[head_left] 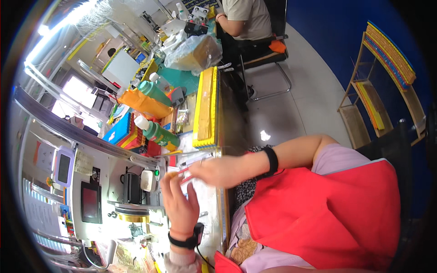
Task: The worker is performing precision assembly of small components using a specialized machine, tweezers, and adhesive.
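Note:
My left hand [179,204] is raised over the white bench with its fingers bent toward my right hand. My right hand [218,171], blurred by motion, comes in from the right and meets it. Between the fingertips of both hands is a thin red strip-like thing [184,171], too small and smeared to name. Both hands look closed on it. A black watch-like band with a cable is on my left wrist, and another black band is on my right wrist. A green bottle with a white cap [160,134] stands just beyond the hands.
Stacked yellow trays [207,109] stand at the bench edge, near an orange pouch [145,103]. A dark-screened device [91,202] and a black box-shaped unit [132,187] are at the left. A seated person [248,20] works at the back; wooden racks [362,98] stand at right.

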### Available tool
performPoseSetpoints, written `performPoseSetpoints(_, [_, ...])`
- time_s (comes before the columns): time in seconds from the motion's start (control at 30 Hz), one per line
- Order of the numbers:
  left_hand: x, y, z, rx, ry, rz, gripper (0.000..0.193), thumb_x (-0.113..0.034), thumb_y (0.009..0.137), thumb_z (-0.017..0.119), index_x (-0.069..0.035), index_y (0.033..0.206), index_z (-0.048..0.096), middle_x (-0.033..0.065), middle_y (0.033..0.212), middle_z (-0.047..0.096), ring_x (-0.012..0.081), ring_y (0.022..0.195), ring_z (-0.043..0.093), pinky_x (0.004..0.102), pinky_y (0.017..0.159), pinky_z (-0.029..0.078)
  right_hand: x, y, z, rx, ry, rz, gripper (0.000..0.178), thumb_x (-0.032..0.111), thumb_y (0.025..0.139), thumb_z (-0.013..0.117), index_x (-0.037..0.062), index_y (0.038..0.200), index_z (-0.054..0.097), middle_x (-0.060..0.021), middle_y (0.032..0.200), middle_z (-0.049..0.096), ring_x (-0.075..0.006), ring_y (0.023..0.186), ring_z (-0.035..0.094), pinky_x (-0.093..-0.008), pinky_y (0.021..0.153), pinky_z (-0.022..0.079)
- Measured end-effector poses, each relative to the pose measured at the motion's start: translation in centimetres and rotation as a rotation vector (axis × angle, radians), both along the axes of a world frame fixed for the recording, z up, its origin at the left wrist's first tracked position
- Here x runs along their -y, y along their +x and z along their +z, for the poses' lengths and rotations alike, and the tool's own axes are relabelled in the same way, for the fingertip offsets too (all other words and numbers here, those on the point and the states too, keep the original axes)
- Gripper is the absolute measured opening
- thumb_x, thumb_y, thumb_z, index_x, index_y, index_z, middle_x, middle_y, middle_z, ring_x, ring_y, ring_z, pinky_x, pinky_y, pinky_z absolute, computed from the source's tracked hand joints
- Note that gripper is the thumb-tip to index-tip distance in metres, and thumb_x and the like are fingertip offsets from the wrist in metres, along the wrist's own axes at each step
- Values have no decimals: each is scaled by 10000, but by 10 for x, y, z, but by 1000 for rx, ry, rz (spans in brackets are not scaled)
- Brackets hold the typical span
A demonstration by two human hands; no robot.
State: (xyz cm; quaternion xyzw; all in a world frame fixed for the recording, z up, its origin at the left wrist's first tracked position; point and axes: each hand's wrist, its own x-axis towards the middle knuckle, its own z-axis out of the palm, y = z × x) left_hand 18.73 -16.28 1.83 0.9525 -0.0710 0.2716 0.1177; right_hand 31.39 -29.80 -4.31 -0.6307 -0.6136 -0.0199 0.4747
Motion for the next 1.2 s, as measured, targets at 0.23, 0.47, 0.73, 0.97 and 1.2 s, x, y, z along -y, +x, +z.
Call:
performPoseSetpoints(0.23, [-11, -118, -3, 7, 114, 254, 141, 1, 812, 612, 9, 928, 534, 236, 1046, 538, 415, 913, 529, 475, 774, 433, -43, -87, 29, -48, -6, 388, 109, 60, 860, 503, -19, 935, 493, -202, 864, 579, -392, 799, 609, -441, 683, 487])
performPoseSetpoints(0.47, [-24, -179, -2, 133, -12, 328, 213, 29, 795, 643, 8, 980, 539, 180, 973, 556, 315, 808, 586, 388, 693, 469, -87, -129, 43, -53, -123, 608, 112, 103, 913, 485, 3, 961, 493, -197, 863, 576, -389, 827, 601, -433, 717, 479])
performPoseSetpoints(0.73, [-40, -193, -28, 367, -380, 313, 171, 3, 935, 515, 18, 1104, 534, 150, 1010, 523, 239, 863, 515, 346, 810, 429, -145, -104, 124, 504, -15, 527, 133, 130, 875, 555, 7, 923, 544, -175, 851, 592, -352, 779, 644, -447, 661, 497])
performPoseSetpoints(0.97, [-46, -185, -52, 311, -628, 258, 380, 25, 837, 659, -3, 1187, 514, 118, 1092, 495, 153, 758, 530, 276, 659, 457, -319, 56, 427, -426, 708, -189, 209, 230, 907, 574, 56, 881, 686, -172, 997, 690, -298, 900, 682, -400, 685, 529])
performPoseSetpoints(1.2, [-53, -188, -61, 323, -556, 436, 281, 43, 826, 655, -14, 1088, 570, 55, 829, 577, 132, 695, 561, 251, 604, 463, -333, 60, 478, -739, 681, -6, 174, 236, 872, 617, 122, 964, 711, -82, 965, 712, -220, 874, 696, -366, 687, 539])
